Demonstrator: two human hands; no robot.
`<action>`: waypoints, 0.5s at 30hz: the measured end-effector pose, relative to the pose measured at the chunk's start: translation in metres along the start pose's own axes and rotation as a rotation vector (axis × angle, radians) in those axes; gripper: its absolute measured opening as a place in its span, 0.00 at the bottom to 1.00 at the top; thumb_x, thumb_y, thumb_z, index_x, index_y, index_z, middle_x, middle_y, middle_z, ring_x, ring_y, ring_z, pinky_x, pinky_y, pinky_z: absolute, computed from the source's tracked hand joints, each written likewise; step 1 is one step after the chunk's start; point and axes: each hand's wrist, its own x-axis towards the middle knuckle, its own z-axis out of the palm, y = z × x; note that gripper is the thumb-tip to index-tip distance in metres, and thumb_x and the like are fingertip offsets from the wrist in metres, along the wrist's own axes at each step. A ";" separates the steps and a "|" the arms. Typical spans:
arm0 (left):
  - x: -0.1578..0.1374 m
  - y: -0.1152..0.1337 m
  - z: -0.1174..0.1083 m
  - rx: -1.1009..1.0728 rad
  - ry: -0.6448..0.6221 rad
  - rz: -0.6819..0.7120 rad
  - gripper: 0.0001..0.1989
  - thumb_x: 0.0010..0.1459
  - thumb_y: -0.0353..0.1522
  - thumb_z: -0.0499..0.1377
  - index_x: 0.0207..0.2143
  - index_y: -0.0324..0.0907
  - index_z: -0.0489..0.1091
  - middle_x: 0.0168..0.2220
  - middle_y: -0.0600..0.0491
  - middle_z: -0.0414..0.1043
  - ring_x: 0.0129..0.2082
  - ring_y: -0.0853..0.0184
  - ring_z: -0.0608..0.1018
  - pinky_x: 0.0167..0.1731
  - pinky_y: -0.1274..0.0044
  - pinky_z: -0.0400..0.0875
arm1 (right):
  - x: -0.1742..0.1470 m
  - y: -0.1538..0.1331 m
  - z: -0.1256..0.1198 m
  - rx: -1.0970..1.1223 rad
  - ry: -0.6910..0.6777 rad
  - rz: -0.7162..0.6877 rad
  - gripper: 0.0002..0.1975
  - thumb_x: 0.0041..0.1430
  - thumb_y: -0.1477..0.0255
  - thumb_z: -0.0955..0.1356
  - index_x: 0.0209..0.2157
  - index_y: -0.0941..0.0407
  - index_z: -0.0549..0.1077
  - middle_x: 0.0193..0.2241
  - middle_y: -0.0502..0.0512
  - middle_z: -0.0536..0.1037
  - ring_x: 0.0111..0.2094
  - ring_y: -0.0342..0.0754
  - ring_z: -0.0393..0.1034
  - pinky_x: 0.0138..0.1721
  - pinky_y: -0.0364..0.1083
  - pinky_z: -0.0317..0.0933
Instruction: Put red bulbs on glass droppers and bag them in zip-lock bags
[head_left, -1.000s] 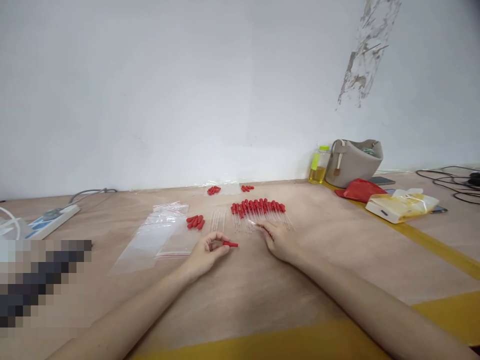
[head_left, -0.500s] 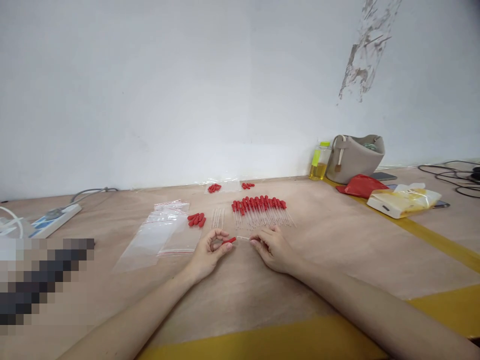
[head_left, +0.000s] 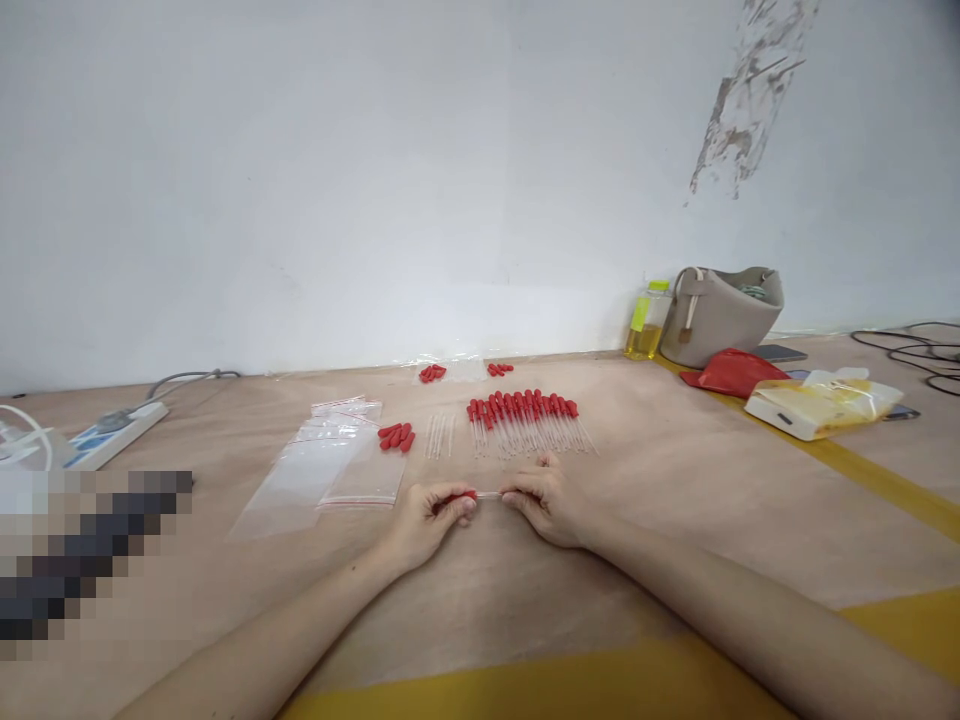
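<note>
On the wooden table [head_left: 675, 500], left hand [head_left: 427, 520] pinching red bulb [head_left: 463, 494], right hand [head_left: 544, 500] gripping glass tube [head_left: 489, 494], zip bags [head_left: 330, 470] flat.

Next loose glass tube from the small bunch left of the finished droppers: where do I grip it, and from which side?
Probably from above, at the near end of an outer tube. The tubes lie flat and side by side, pointing toward the wall, so only tops and ends are free. Red bulbs lie close on the left, so the right edge looks easier.

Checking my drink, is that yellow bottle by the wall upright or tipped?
Upright: the yellow bottle stands cap-up beside the beige bag.
</note>
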 end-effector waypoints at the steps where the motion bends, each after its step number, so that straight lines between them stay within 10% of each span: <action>1: -0.001 0.001 0.000 0.023 -0.008 0.007 0.11 0.55 0.36 0.53 0.31 0.39 0.71 0.24 0.55 0.70 0.21 0.72 0.71 0.25 0.81 0.66 | 0.000 0.001 -0.001 -0.009 -0.016 -0.009 0.10 0.58 0.73 0.59 0.32 0.56 0.71 0.26 0.49 0.74 0.27 0.40 0.62 0.37 0.46 0.44; 15: -0.006 0.021 -0.002 0.435 -0.085 0.151 0.12 0.58 0.35 0.50 0.32 0.41 0.71 0.27 0.54 0.69 0.27 0.70 0.70 0.28 0.80 0.62 | 0.000 -0.007 0.000 -0.246 0.007 -0.073 0.11 0.56 0.74 0.58 0.24 0.58 0.68 0.21 0.50 0.72 0.21 0.39 0.55 0.33 0.46 0.40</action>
